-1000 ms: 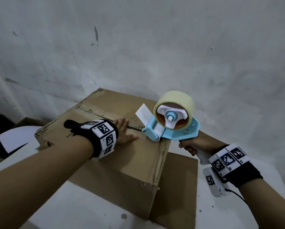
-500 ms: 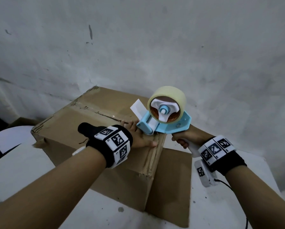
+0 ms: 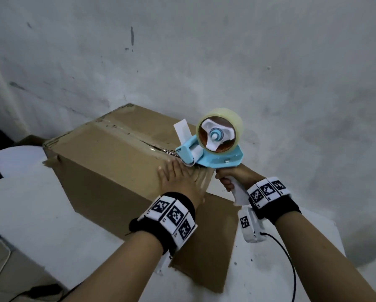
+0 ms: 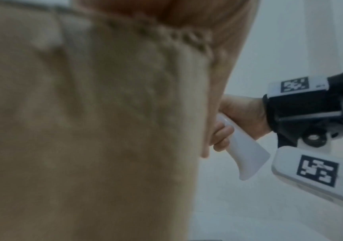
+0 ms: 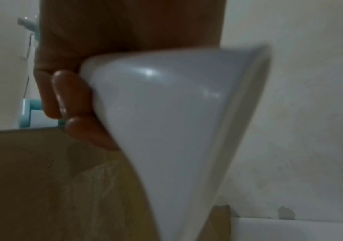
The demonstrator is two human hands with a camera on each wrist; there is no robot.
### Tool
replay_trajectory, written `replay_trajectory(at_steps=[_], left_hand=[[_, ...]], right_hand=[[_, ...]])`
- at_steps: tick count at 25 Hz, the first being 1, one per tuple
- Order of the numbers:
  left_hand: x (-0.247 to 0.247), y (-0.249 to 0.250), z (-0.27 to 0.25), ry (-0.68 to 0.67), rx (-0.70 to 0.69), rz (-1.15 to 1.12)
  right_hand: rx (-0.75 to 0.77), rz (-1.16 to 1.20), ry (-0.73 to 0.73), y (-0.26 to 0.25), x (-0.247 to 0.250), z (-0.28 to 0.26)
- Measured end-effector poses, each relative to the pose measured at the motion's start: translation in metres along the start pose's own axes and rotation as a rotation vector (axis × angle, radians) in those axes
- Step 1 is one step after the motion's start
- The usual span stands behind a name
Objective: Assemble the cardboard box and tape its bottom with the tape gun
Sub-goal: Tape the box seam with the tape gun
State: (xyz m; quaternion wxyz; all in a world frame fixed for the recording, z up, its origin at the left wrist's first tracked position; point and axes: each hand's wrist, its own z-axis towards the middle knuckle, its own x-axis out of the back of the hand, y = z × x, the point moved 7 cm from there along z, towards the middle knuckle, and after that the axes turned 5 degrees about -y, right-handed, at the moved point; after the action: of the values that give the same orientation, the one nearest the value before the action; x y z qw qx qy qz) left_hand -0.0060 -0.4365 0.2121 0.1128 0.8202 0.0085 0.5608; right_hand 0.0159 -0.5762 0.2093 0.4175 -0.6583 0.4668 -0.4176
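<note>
Tape gun at the near corner of the box, one hand flat on the cardboard, the other round the handle.

In the head view the box point(image 3: 117, 162) sits at centre frame on a white table point(image 3: 36, 203), closed side up, a seam running from upper left toward the gun. The left hand point(image 3: 178, 182) lies flat with straight fingers on the box's near right corner, over crinkled clear tape, fingertips just beside the gun's nose. The right hand point(image 3: 232, 177) has its fingers curled round the white handle of the blue tape gun point(image 3: 209, 153), whose nose touches the box top at right of centre; the roll point(image 3: 219, 129) stands above it. A loose flap point(image 3: 215, 236) lies on the table below the box. A grey wall point(image 3: 226, 51) fills the upper frame.
</note>
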Motion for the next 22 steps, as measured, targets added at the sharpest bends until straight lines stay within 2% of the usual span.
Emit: replay_trajectory(at_steps=[4,8,13,18,22], left_hand=[[0.012,0.005,0.009,0.237,0.080,-0.162],[0.018,0.006,0.019,0.308,0.010,-0.221],[0.017,-0.001,0.030,0.279,0.006,-0.256],[0.015,0.001,0.030,0.158,0.089,-0.148],[0.011,0.000,0.033,0.097,0.102,-0.131]], right_hand=[[0.034,0.056,-0.119,0.003,0.000,-0.002],[0.035,0.236,-0.197,0.009,0.004,0.001],[0.094,0.129,-0.218,0.009,0.013,0.006],[0.163,-0.113,-0.204,-0.006,0.032,0.001],[0.190,-0.165,-0.169,-0.006,0.048,0.002]])
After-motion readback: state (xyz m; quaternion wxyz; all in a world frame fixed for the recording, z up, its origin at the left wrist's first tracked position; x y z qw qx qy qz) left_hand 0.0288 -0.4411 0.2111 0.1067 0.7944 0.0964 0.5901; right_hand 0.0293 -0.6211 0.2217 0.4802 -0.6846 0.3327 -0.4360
